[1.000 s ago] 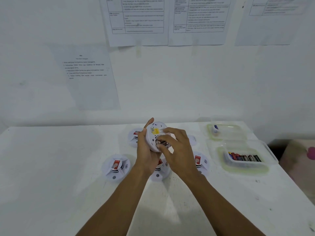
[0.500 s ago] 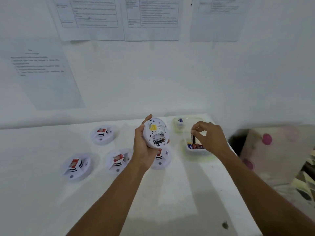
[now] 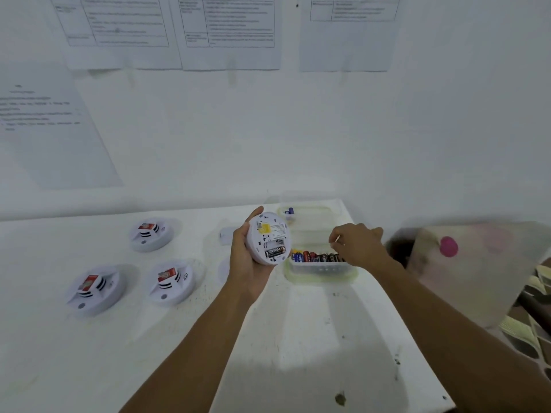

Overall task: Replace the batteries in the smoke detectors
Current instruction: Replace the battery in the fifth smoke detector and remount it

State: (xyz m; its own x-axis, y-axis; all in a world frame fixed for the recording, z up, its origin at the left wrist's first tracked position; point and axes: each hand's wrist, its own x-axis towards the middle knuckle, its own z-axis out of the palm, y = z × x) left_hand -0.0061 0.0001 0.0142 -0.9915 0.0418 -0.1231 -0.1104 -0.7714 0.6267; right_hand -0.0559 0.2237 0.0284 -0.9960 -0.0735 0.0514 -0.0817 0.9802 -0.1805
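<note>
Right hand (image 3: pixel 357 245), fingers curled, now low over the battery tray (image 3: pixel 322 274); the cell it pinched half a second ago is no longer visible, probably discarded, so its hold is uncertain. Left hand (image 3: pixel 247 263) grips the smoke detector (image 3: pixel 269 234), just left of the right hand: one battery (image 3: pixel 275 251) remains, one slot is empty. Three more detectors (image 3: pixel 171 281) lie farther left.

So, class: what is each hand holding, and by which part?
Left hand grips the smoke detector by its rim. Right hand, over the battery box: cannot tell.

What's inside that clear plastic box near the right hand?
A row of red, black and blue batteries lies in the clear box. The right hand covers the row's right end.
</note>
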